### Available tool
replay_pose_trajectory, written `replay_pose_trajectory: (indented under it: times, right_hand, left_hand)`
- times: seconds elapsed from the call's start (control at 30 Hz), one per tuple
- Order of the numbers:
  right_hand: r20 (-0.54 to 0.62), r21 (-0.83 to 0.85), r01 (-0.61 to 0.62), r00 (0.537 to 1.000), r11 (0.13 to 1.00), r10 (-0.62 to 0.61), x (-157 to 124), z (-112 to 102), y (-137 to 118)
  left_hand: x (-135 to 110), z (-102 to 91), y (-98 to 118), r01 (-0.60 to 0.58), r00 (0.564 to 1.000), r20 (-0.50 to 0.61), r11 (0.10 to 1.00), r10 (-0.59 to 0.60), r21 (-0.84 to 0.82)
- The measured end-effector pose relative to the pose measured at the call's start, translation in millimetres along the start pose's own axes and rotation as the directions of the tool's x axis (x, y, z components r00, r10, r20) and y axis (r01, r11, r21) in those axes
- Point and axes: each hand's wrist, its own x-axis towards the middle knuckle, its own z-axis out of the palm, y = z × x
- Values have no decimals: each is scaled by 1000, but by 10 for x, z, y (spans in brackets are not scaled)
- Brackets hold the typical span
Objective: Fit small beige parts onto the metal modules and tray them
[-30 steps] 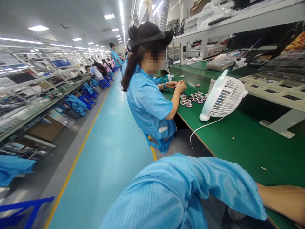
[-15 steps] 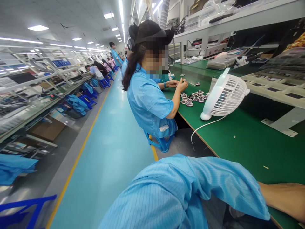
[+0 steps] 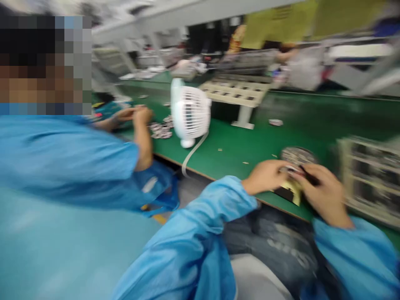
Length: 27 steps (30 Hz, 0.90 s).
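Note:
Motion blur softens the view. My left hand [image 3: 265,176] is closed at the front of the green bench, its fingertips pinching a small whitish part [image 3: 290,168]. From the right, my right hand [image 3: 326,192] meets it, closed around a dark slim tool [image 3: 309,176] whose kind I cannot make out. The tool's tip is close to the small part; whether they touch is unclear. Just behind my fingers is a round dish [image 3: 298,154] with blurred contents. Beneath my hands, a yellow and black piece [image 3: 289,193] lies at the bench edge.
A white fan [image 3: 191,111] with a cable stands left on the green bench [image 3: 225,154]. A compartmented tray [image 3: 371,175] lies at right, a cream rack [image 3: 236,92] behind. A co-worker in blue [image 3: 68,162] sits at left near a pile of small parts [image 3: 161,129].
My view has swung right and down from the aisle to the bench. Both my hands now show, with the small part and tool; before, only my left forearm was visible at the edge.

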Motion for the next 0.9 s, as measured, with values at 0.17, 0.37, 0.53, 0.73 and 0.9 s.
replay_pose_trajectory:
  times: [0.17, 0.37, 0.53, 0.73, 0.9]
  right_hand:
    - [-50, 198, 152, 988, 968, -145, -59, -104, 490]
    - [-96, 211, 272, 962, 939, -257, 12, -36, 468]
    - [-80, 206, 264, 964, 942, -253, -13, -36, 475]
    - [-66, 193, 269, 963, 943, -261, -17, -4, 522]
    - [-41, 205, 276, 961, 939, -273, -8, 12, 567]
  left_hand:
    - [168, 139, -309, -38, 992, -121, 997, 46, 68]
    - [142, 168, -346, -87, 985, -142, 991, 100, 99]
    - [154, 132, -320, -124, 979, -138, 975, 151, 187]
    - [161, 104, -277, -159, 977, -105, 958, 188, 237]
    - [171, 106, -300, -132, 980, -115, 966, 161, 221]
